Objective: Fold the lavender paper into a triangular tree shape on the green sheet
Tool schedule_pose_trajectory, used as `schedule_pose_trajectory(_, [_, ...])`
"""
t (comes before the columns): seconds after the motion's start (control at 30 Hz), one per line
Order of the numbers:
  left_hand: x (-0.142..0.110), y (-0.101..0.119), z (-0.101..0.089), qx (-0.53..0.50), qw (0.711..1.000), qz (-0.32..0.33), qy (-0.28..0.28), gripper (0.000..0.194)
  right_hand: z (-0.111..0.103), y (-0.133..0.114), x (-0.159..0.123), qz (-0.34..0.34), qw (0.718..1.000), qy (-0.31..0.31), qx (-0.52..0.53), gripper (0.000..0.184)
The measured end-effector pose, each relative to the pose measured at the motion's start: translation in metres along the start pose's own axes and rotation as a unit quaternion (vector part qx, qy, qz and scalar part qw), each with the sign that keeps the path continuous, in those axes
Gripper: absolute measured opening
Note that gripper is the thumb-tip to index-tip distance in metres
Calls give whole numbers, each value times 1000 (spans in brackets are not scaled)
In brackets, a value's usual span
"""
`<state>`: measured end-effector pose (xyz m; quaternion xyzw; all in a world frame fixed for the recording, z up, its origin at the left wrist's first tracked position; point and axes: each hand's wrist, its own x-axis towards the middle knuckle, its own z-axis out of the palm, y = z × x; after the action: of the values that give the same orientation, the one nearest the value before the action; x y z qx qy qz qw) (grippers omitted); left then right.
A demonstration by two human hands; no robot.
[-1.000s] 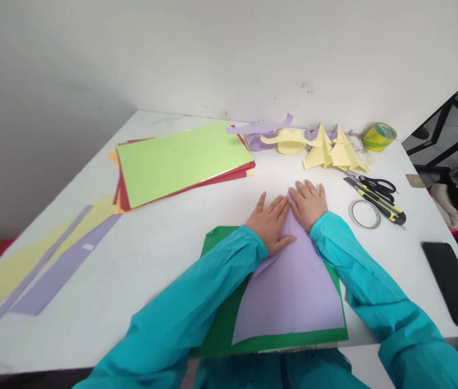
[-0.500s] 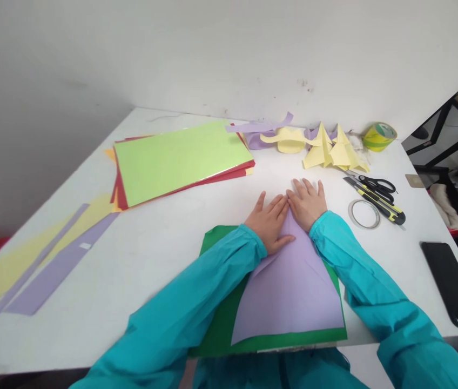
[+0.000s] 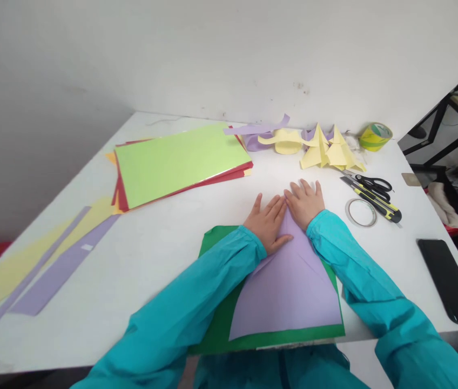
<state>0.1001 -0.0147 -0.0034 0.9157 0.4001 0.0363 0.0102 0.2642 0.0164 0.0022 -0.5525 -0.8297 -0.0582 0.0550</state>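
A purple paper sheet [image 3: 289, 292] lies on a green sheet [image 3: 221, 302] at the table's front edge, its top narrowing toward a point. My left hand [image 3: 266, 222] presses flat on its upper left side, thumb stretched across the paper. On the upper right side my right hand [image 3: 305, 202] lies flat with fingers spread. The fingertips of both hands meet near the paper's tip, which they partly cover. Neither hand grips anything.
Stacked light green and red sheets [image 3: 180, 162] lie at back left. Purple and yellow paper strips [image 3: 59, 270] are at left. Folded yellow paper pieces [image 3: 328, 151] and a tape roll [image 3: 375, 136] stand at the back. Scissors [image 3: 377, 186], a box cutter [image 3: 375, 201], a ring of tape [image 3: 361, 212] and a black phone [image 3: 450, 281] sit at right.
The view has shifted slightly. Both hands stay pressed on the purple paper in almost the same place.
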Motion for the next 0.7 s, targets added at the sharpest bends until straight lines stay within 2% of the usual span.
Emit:
schedule_pose_trajectory(0.4, [0,3,-3,11,1000,-3,-5,81,-1,-1,-1,-9,1000,14,-6,41])
schedule_pose_trajectory(0.7, [-5,7,0,29,999,-3,33,72,-2,-1,-1,2,1000,10,0,42])
